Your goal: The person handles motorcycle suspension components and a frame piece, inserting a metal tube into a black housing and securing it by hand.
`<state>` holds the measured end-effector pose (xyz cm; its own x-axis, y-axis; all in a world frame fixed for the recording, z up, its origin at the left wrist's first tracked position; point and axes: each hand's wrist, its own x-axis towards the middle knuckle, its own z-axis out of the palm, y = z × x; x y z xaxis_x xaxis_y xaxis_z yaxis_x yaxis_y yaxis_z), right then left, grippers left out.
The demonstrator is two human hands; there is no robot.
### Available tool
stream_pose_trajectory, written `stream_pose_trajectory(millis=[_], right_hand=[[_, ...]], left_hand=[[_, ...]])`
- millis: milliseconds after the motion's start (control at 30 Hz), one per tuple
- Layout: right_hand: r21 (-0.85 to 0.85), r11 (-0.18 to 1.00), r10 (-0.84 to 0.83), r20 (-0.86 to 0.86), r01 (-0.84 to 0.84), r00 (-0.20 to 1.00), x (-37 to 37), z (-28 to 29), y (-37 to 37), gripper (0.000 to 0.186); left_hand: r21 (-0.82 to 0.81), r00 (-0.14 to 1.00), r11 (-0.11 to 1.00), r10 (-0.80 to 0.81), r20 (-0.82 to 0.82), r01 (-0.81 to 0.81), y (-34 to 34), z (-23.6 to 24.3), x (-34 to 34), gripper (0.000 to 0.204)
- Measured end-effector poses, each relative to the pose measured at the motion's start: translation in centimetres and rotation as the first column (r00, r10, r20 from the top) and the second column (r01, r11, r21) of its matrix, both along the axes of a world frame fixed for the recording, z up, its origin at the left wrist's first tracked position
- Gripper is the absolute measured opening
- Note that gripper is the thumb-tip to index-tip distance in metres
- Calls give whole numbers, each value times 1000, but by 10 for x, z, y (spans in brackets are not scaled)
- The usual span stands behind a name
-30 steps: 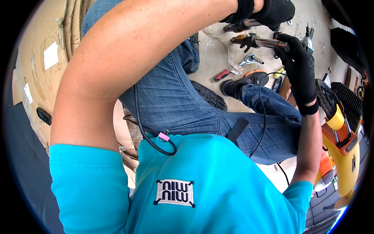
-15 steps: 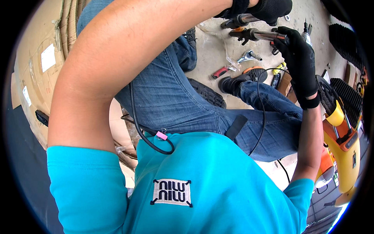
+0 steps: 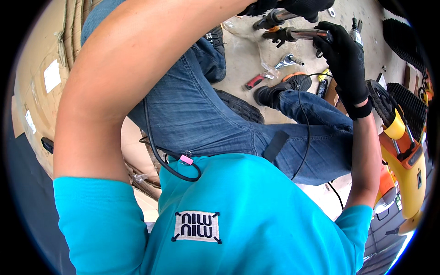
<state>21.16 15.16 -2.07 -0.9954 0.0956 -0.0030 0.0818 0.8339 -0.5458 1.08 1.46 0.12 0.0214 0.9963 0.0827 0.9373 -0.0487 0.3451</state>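
Note:
My left hand (image 3: 305,8), in a black glove, is closed around an upper metal tube (image 3: 277,17) with a dark fitting at its end, at the top edge. My right hand (image 3: 341,57), also gloved, grips a lower chromed tube (image 3: 305,34) with a black clamp-like end piece. The two tubes lie roughly parallel, pointing left over the concrete floor. Just beyond my right hand is a silver power tool (image 3: 356,37) with a dark bit. Below the tubes lie a silver hand tool (image 3: 288,62) and a red-handled tool (image 3: 255,81).
Creased cardboard (image 3: 36,91) covers the left side. My jeans-clad legs (image 3: 201,105) cross the middle, with black cables over them. At the right stand a yellow and orange machine (image 3: 408,183) with a black wheel, and black corrugated pieces (image 3: 403,43).
Both hands and the tubes have moved up and slightly left in the view. My right forearm appears a little higher; both hands keep their grip.

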Motion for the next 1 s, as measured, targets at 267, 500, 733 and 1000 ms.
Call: stream_pose_trajectory(millis=[267, 500, 733, 1000], right_hand=[[-9, 1000, 12, -14, -12, 1000, -2, 5, -3, 33], [-71, 996, -55, 38, 58, 998, -2, 17, -5, 27], [6, 992, -122, 2, 122, 992, -7, 26, -17, 28], [-48, 995, -87, -29, 85, 996, -5, 24, -13, 31]], left_hand=[[4, 999, 1000, -9, 39, 8, -8, 4, -4, 24], [45, 995, 999, -30, 93, 26, -9, 1, -7, 22], [-69, 991, 996, 64, 113, -56, -4, 9, -1, 21], [-27, 986, 1000, 11, 169, -6, -4, 1, -1, 21]])
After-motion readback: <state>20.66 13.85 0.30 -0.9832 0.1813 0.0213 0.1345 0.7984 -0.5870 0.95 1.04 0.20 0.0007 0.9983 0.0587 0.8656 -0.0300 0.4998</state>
